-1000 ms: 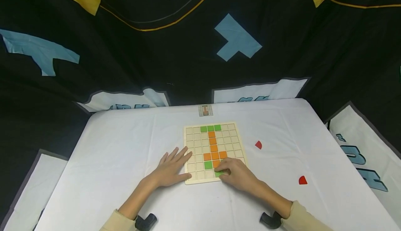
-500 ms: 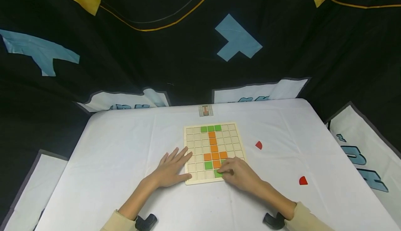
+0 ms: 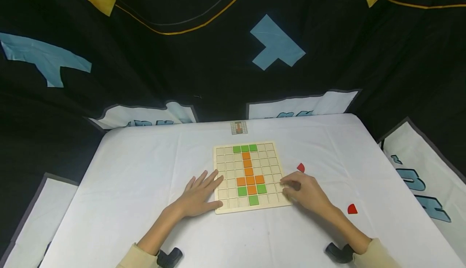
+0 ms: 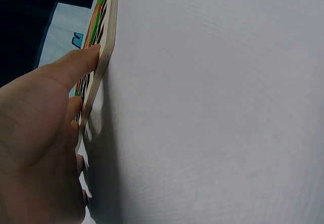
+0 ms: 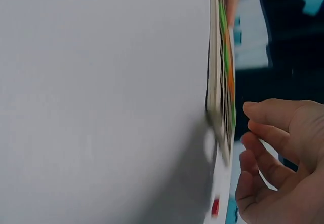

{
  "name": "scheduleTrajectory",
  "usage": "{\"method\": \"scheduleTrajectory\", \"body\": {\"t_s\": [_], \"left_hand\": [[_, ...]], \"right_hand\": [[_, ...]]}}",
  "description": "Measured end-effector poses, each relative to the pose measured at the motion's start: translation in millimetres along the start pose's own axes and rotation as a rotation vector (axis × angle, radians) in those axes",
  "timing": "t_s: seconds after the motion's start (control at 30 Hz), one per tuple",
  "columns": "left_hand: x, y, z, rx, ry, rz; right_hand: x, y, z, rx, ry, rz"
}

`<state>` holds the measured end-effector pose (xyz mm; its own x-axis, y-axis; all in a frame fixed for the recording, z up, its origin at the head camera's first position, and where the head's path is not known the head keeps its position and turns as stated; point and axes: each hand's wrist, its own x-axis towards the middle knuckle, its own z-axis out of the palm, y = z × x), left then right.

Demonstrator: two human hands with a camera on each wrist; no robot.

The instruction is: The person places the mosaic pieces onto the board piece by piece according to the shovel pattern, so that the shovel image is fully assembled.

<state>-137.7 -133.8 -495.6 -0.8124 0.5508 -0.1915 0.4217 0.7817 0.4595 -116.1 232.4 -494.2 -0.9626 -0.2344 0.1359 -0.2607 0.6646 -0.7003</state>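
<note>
A pale wooden grid board (image 3: 229,165) lies mid-table. Orange tiles (image 3: 249,172) run down it in a column that widens into a row of three. Three green tiles (image 3: 245,148) line the top, and three more green ones sit around the column's lower end, one of them a lone tile (image 3: 253,200) near the bottom edge. My left hand (image 3: 198,198) rests spread at the board's left side; its thumb (image 4: 83,64) touches the rim near the corner. Over the right edge hovers my right hand (image 3: 307,191), fingers loosely bent, and nothing shows between thumb and fingertips (image 5: 249,107).
Two red wedge-shaped pieces lie on the white cloth to the right, a farther one (image 3: 300,167) beside the right hand and a nearer one (image 3: 352,209). Behind the board is a small patterned card (image 3: 239,128). A black printed curtain (image 3: 204,74) hangs past the table's far edge.
My right hand has left the green tile near the board's bottom and moved right to the board's edge, uncovering the lower green tiles. The left hand has stayed put.
</note>
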Motion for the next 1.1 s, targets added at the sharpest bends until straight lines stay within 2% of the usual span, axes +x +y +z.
{"method": "scheduleTrajectory", "body": {"t_s": [0.2, 0.37, 0.5, 0.73, 1.1], "left_hand": [[-1.3, 1.1, -2.5, -0.005, 0.001, 0.006], [-1.4, 1.9, -3.9, -0.009, 0.000, 0.008], [-0.7, 2.0, -3.9, 0.000, -0.004, 0.007], [0.3, 1.8, -3.5, 0.012, -0.006, 0.003], [-0.6, 1.1, -1.5, 0.001, 0.000, 0.000]], "right_hand": [[3.2, 27, -28, -0.067, 0.067, 0.100], [9.7, 44, -43, -0.070, 0.026, 0.112], [15.9, 55, -45, -0.061, -0.026, 0.091], [24.7, 61, -44, -0.078, -0.031, 0.024], [29.6, 58, -44, -0.096, -0.069, 0.043]]}}
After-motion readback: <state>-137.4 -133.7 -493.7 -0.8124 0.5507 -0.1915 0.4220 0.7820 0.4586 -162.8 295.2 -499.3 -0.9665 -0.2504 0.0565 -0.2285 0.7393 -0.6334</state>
